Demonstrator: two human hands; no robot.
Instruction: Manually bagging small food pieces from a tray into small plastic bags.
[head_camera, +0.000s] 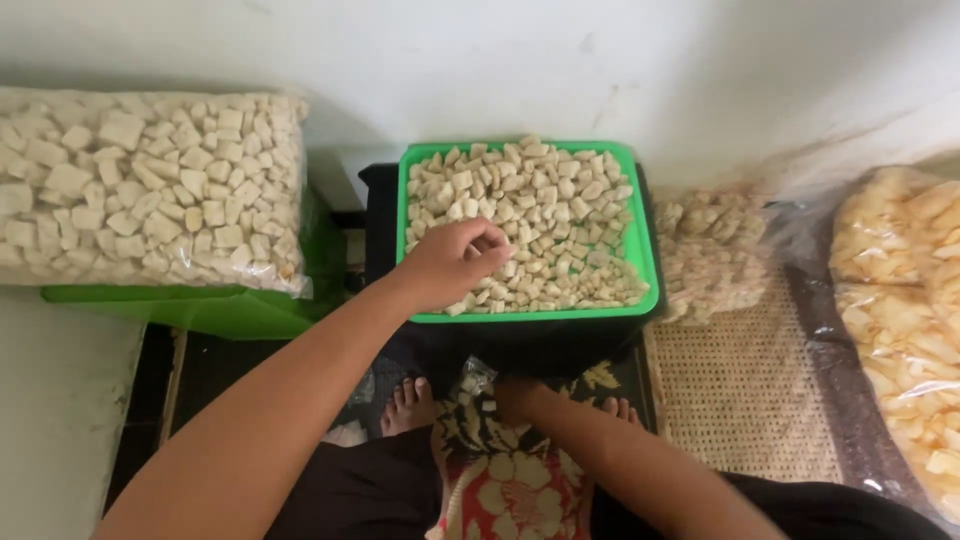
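Pale cracker cubes (545, 225) heaped in a green tray (648, 262), set on a black stand against the wall, just ahead of bare feet. Left hand (455, 262) over the near left part of the heap, fingers curled together and pinching a few cubes, knuckles up. Right hand (515, 398) lower, below the tray's front edge, closed around a small clear bag (478, 376) with a few cubes in it; grip largely hidden by the wrist, so exact finger position hard to tell.

Possible trouble, judged from the layout: heaped close to the tray's low rim, so a careless scoop could push cubes over the near edge onto the floor. Small bag mouth held low and partly out of sight, so dropped cubes could miss it and land on the patterned cloth (510, 480) in the lap. Brittle-looking pieces, likely to crumble under a hard pinch.

Containers: large clear sack (150, 185) on the left, packed full of bigger pale cubes, lying on a green crate (220, 310). Right of the tray, another clear bag (705, 255) of similar small pieces, slumped on a woven mat (745, 390). Far right, a clear sack of yellowish chips (900, 300), only partly in view.
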